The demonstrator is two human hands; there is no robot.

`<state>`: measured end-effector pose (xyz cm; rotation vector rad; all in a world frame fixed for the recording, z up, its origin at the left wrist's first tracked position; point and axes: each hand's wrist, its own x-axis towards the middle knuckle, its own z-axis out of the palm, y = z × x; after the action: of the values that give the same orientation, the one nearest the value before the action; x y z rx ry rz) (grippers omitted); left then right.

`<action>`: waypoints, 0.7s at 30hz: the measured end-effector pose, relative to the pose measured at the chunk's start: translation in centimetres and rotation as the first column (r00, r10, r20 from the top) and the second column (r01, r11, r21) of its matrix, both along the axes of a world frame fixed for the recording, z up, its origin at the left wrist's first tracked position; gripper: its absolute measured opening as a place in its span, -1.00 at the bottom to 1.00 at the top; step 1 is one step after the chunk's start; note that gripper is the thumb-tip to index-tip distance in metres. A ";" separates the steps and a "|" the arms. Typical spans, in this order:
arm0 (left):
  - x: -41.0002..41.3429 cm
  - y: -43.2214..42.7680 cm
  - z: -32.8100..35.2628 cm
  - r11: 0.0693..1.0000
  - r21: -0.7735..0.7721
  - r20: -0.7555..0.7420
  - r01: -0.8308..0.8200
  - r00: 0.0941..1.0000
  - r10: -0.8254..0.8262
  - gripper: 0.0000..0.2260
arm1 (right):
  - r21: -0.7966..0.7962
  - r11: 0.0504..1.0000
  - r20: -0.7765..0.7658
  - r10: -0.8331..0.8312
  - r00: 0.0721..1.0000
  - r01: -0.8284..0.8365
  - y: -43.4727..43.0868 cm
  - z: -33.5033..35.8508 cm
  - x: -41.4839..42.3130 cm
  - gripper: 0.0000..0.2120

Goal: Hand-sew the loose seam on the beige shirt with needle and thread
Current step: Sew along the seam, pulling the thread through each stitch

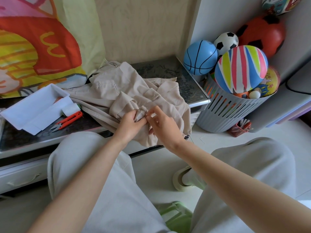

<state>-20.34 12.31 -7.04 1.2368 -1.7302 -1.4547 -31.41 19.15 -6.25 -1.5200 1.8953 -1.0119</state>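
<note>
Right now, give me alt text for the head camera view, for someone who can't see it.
A seated person's left hand grips the frayed seam of a beige shirt on a dark table while the right hand pinches the same seam. Orange snips and a white tray lie left; a basket of balls stands right.

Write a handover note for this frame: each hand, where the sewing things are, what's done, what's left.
Left hand: grips the frayed seam fold of the beige shirt, which lies on the table and hangs over its edge.
Right hand: fingertips pinch at that seam; needle and thread too small to make out.
Orange snips lie beside the white tray, untouched.
Done: seam found and held. How far it is stitched cannot be told.
Left: sew the seam shut, knot, snip the thread.
</note>
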 end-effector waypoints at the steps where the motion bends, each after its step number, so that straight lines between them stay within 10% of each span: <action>1: 0.0 -0.1 -0.1 1.000 -0.006 0.008 0.001 1.000 -0.001 -0.86 | 0.007 1.000 -0.063 0.002 0.998 -0.002 0.0 0.0 0.0 -0.94; 10: -0.1 -0.2 -0.3 0.993 -0.105 0.093 0.043 0.995 -0.033 -0.71 | -0.123 0.991 -0.083 -0.071 0.994 0.061 -0.8 0.0 -0.7 -0.95; 17: -0.4 -1.1 -1.2 0.992 -0.127 0.078 0.019 0.997 -0.010 -0.89 | -0.235 0.955 0.591 -0.008 0.806 0.182 -0.1 1.9 -0.5 -0.79; 21: -0.6 -1.0 -1.1 0.988 -0.152 0.059 -0.008 0.998 0.017 -0.97 | -0.063 0.983 0.634 -0.093 0.768 0.171 1.0 1.0 -0.9 -0.79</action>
<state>-20.91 11.34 -8.17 1.2197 -1.8326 -1.2646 -32.31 20.14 -5.21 -0.9223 1.4794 -1.4962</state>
